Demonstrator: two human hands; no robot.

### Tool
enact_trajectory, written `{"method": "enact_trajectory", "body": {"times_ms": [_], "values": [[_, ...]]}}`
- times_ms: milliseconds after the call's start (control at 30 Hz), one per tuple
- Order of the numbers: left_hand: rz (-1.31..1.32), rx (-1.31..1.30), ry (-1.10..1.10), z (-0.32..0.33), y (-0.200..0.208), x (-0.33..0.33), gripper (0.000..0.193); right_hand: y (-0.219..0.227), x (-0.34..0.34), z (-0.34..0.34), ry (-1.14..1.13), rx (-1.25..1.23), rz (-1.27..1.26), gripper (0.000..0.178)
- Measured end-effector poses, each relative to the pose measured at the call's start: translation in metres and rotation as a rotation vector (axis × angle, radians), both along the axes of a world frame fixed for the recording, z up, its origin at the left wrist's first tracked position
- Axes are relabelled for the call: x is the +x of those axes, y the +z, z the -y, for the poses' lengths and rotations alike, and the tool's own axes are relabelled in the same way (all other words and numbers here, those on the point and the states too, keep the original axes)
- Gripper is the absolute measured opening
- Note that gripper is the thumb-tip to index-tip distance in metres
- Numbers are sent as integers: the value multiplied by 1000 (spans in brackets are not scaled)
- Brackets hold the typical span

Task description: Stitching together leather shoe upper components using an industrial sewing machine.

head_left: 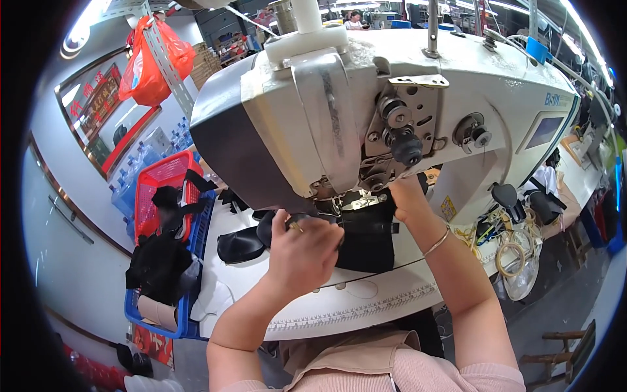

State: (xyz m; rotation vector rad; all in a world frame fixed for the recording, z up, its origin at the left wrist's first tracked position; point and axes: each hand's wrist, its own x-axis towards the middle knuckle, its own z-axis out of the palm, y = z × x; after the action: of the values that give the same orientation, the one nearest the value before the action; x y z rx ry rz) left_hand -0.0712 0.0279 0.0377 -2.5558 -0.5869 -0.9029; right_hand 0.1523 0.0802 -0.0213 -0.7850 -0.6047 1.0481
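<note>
A large white sewing machine (pixel 339 104) fills the middle, its needle and presser foot low over a black fabric piece (pixel 369 245). My left hand (pixel 304 251) is curled in front of the needle, slightly blurred, with a ring on one finger. Something small and dark shows at its fingers, too unclear to name. More black material (pixel 240 245) lies just left of that hand. Beyond the presser foot, on the right of the needle, my right hand (pixel 406 197) reaches under the machine arm beside the black fabric. Its fingers are mostly hidden.
On the left stand a blue crate (pixel 185 307) with dark pieces and a red basket (pixel 171 171). A curved ruler strip (pixel 366 314) runs along the table's near edge. Tape rolls (pixel 511 259) and tools hang at the right. A wooden stool (pixel 565 346) stands lower right.
</note>
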Motion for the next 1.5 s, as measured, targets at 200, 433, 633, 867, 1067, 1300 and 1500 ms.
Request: {"method": "enact_trajectory", "body": {"times_ms": [200,433,633,867,1067,1300,1500], "values": [[-45,265,-45,21,-39,50,18,-37,76,7,3,21,532,3],[55,161,10,35,-66,75,28,-17,81,91,-792,214,1036,16],[392,-540,-80,32,-47,73,20,-1,82,98,-275,177,977,10],[492,-1105,-123,4,-28,63,20,-2,88,106,112,363,238,12],[406,-1099,-74,8,-24,63,17,-20,81,101,-852,254,1127,26],[264,-585,-176,21,-25,64,17,-4,61,77,-380,42,1557,26],[54,-74,-117,28,-35,77,24,-4,70,57,-198,155,1330,31]]}}
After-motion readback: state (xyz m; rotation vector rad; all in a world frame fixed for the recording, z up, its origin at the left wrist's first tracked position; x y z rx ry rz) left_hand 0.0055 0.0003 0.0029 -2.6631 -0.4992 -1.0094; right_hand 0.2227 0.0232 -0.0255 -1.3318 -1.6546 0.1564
